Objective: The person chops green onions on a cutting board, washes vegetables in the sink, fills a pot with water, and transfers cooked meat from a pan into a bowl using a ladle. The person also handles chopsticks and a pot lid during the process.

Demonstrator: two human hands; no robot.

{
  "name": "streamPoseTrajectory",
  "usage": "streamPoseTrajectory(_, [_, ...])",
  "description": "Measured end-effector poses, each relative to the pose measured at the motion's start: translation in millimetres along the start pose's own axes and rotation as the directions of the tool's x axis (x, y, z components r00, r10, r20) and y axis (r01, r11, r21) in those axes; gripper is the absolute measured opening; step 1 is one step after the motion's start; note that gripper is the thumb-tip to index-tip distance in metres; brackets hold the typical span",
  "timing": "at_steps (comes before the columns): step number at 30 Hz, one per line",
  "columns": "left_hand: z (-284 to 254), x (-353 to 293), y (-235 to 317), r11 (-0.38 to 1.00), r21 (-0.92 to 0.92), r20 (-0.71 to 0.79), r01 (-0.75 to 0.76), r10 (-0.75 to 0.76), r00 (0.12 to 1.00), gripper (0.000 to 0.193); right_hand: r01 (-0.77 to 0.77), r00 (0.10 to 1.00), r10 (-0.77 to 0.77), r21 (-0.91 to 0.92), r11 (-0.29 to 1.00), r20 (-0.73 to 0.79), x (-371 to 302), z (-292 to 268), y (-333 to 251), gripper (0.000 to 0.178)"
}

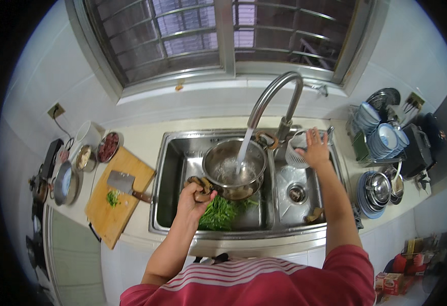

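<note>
My left hand (189,203) is closed around several dark brown mushroom pieces (202,193), just left of the steel pot (256,178). Water pours from the curved faucet (270,92) into the pot, which holds water. Leafy greens (217,215) lie in the left basin below the pot, partly hidden by my hand. Over the right basin, my right hand (316,149) rests with outstretched fingers against a white slotted plastic basket (295,158); its thumb lies at the basket's opening. What the basket contains is mostly hidden.
A cleaver (121,181) and chopped greens (113,198) lie on the wooden cutting board (132,168) at left, beside a bowl of dark red meat (108,147). Stacked bowls (384,140) and plates (366,204) stand at right. A brownish scrap (313,214) sits in the right basin.
</note>
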State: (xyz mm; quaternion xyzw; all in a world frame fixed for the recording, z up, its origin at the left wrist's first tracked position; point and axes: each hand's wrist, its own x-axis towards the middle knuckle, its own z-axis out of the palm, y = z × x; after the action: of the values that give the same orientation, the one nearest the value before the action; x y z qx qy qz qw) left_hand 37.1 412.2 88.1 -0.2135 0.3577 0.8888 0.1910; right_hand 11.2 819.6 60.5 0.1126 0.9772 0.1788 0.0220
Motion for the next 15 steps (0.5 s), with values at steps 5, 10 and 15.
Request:
streamPoseTrajectory(5, [-21, -1, -11, 1.0, -0.028, -0.023, -0.003, 0.003, 1.0, 0.022, -0.054, 0.976, 0.091, 0.185, 0.981, -0.197, 0, -16, -7, 0.072])
streamPoseTrajectory(10, [-36, 8, -17, 1.0, 0.009, 0.074, 0.004, -0.005, 0.997, 0.025, 0.473, 0.879, 0.22, 0.714, -0.517, -0.423, -81, -123, -32, 0.02])
streamPoseTrajectory(15, [-28, 2, -15, 1.0, -0.028, 0.185, -0.003, 0.008, 0.983, 0.021, 0.078, -0.224, 0.229, -0.251, -0.965, -0.947, -209, -250, -41, 0.015])
